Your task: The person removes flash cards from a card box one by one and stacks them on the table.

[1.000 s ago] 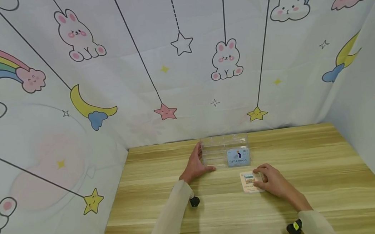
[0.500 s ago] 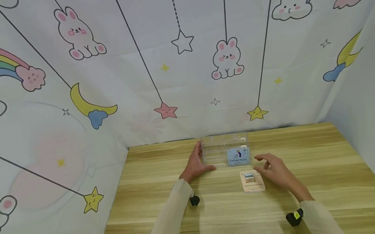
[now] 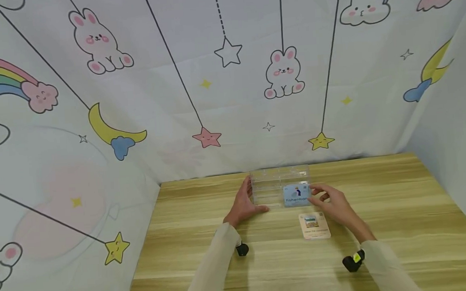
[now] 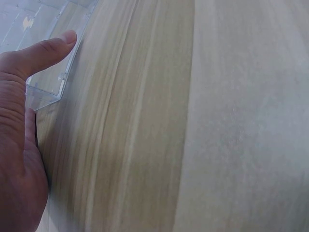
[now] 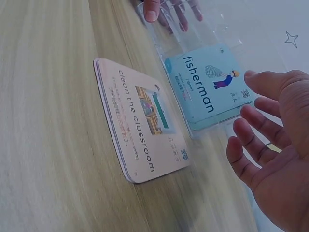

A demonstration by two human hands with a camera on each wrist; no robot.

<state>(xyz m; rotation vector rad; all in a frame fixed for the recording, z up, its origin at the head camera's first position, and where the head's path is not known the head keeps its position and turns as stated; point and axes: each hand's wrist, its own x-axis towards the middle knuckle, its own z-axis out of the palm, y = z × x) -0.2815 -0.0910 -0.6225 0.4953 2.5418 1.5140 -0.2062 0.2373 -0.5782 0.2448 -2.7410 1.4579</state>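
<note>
A clear plastic box (image 3: 265, 189) with several compartments stands at the table's far edge. My left hand (image 3: 244, 206) holds its left side, fingers along that side and thumb at the front; the left wrist view shows the thumb (image 4: 53, 50) over the box's edge. Blue cards with "fisherman" on top (image 5: 203, 79) sit in the front right compartment. Beside them, my right hand (image 3: 336, 205) has its thumb and loosely bent fingers by the right edge; contact is unclear. A pink stack of cards reading "clean the classroom" (image 5: 133, 121) lies on the table before the box.
The wood-grain table (image 3: 288, 266) reaches back to a white cloth (image 3: 167, 123) printed with rabbits, stars and rainbows, which also hangs at both sides. A black wrist camera (image 3: 242, 249) is on the left sleeve, another (image 3: 353, 262) on the right.
My right hand has let go of the pink cards and moved up and away to the right edge of the blue cards. The left hand stays on the box.
</note>
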